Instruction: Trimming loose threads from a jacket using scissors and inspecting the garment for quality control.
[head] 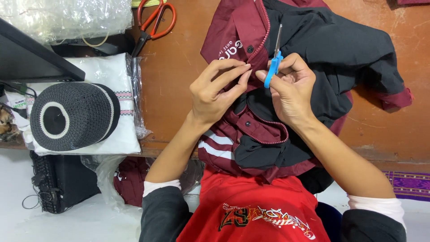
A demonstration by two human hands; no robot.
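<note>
Knit cap (74, 116), red scissors (154, 20), plastic bags (67, 15).

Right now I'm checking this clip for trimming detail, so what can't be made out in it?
- Head view: what the small blue-handled thread snips cut; too small, fingertips cover it.
- Maroon-and-black zip jacket: lower part hidden by both hands and forearms.
- Orange-handled scissors: handle loops cut off by top edge.
- Left hand grip: pinched seam hidden.

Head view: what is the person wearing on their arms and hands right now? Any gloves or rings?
Both hands, the left hand and the right hand, are bare: no gloves, rings or watch show. The forearms are uncovered too. Each arm has a dark grey outer sleeve pushed up near the elbow, with a white inner cuff peeking out below it; the right arm's white cuff matches.
</note>
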